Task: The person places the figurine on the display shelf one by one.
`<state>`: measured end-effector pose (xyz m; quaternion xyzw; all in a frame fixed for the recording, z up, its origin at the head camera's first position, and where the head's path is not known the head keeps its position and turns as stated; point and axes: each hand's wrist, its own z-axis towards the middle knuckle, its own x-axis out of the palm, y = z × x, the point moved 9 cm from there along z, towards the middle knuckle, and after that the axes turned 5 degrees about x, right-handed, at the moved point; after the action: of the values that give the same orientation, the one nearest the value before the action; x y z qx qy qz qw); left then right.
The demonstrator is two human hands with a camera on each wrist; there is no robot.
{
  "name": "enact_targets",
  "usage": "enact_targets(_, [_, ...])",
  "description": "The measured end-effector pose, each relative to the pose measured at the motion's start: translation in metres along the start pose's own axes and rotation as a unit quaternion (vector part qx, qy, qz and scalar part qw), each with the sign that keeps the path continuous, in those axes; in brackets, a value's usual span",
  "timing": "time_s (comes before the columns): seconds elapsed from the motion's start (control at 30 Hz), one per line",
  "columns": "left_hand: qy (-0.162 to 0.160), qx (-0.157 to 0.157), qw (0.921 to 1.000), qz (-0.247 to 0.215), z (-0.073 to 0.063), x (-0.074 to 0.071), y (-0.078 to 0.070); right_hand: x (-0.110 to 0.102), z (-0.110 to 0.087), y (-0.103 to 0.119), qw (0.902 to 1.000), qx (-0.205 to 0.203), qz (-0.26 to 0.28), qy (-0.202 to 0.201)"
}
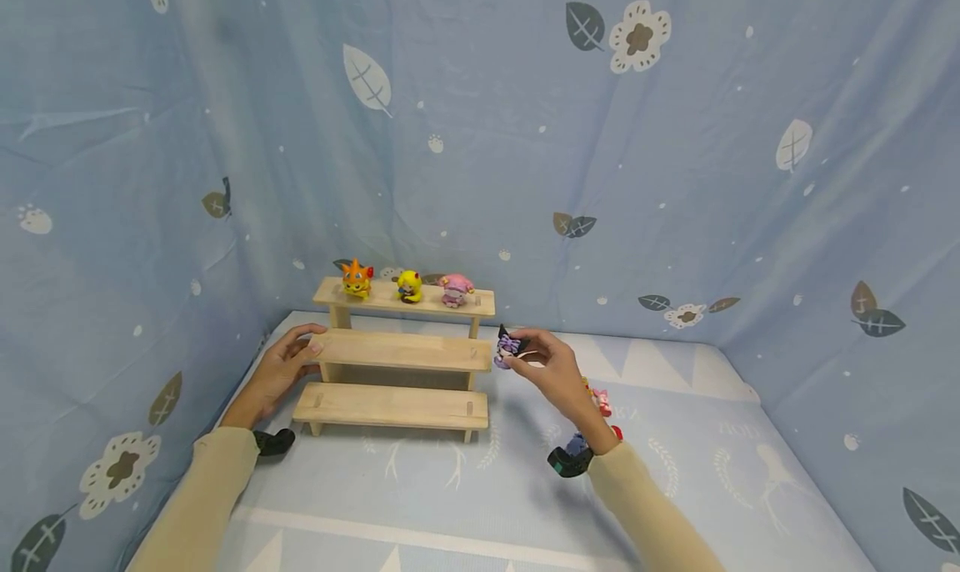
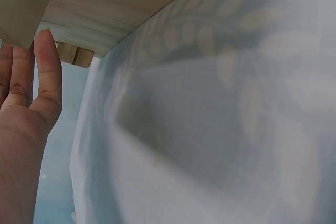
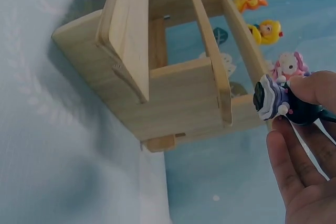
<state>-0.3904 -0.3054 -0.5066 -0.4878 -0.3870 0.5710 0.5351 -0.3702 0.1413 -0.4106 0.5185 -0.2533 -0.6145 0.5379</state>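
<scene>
A three-tier wooden display shelf (image 1: 405, 351) stands on the cloth-covered surface. At the left end of its middle tier, my left hand (image 1: 281, 368) grips the board, with fingers (image 2: 48, 66) underneath in the left wrist view. My right hand (image 1: 551, 368) pinches a small purple and black figurine (image 1: 507, 348) between thumb and fingers, just off the middle tier's right end. The right wrist view shows this figurine sideways, with black, white and purple parts. Along the top tier sit an orange figurine (image 1: 357, 278), a yellow figurine (image 1: 408, 287) and a pink figurine (image 1: 455, 290).
Beside my right forearm lie more small figurines, one red and pink (image 1: 602, 401) and one blue (image 1: 576, 444), partly hidden by the arm and wrist camera. Blue patterned curtains (image 1: 480, 180) hang behind and at both sides. The pale blue cloth (image 1: 420, 489) spreads in front of the shelf.
</scene>
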Motion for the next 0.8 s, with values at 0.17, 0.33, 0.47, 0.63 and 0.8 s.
enact_targets(0.17, [-0.004, 0.001, 1.0000, 0.002, 0.000, 0.000, 0.001, 0.011, 0.005, 0.004, 0.9999, -0.011, 0.000, 0.001])
enact_targets(0.33, [-0.006, -0.002, 1.0000, 0.007, 0.000, -0.001, 0.002, 0.024, 0.007, 0.007, 0.9997, -0.020, 0.000, 0.013])
enact_targets(0.47, [-0.007, -0.001, 0.9999, 0.011, 0.000, -0.003, 0.003, 0.032, 0.008, 0.010, 0.9993, -0.028, 0.005, 0.022])
enact_targets(0.63, [-0.003, 0.001, 1.0000, 0.007, 0.001, -0.003, 0.003, 0.041, 0.010, 0.012, 0.9986, -0.038, 0.012, 0.035])
enact_targets(0.8, [0.004, 0.005, 1.0000, 0.004, 0.001, -0.002, 0.002, 0.049, 0.009, 0.025, 0.9979, -0.046, 0.013, 0.044])
